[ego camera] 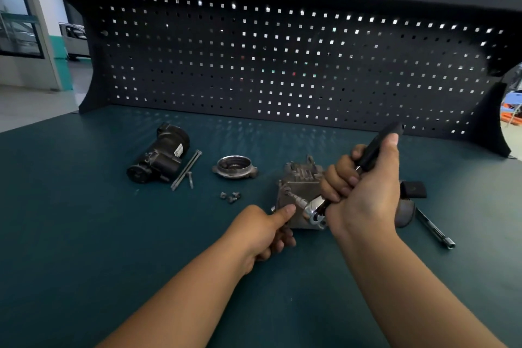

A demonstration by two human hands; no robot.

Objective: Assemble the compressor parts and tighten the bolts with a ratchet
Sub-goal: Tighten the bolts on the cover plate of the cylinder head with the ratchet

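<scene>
A grey metal compressor housing [299, 188] stands on the green bench mat [113, 234] at centre. My left hand [264, 230] grips its near left corner, thumb against its side. My right hand [364, 186] grips the black handle of a ratchet [315, 210]. The ratchet's chrome head and socket extension reach a bolt on the housing's left face. A round metal cover [234, 167] lies left of the housing. Several small bolts [231, 197] lie in front of the cover.
A black motor unit [159, 154] lies at the left with two long bolts [186, 169] and a short screw [190, 179] beside it. Right of my right hand lie a dark part [412, 191] and a slim tool [435, 230]. A black pegboard [282, 65] closes off the back.
</scene>
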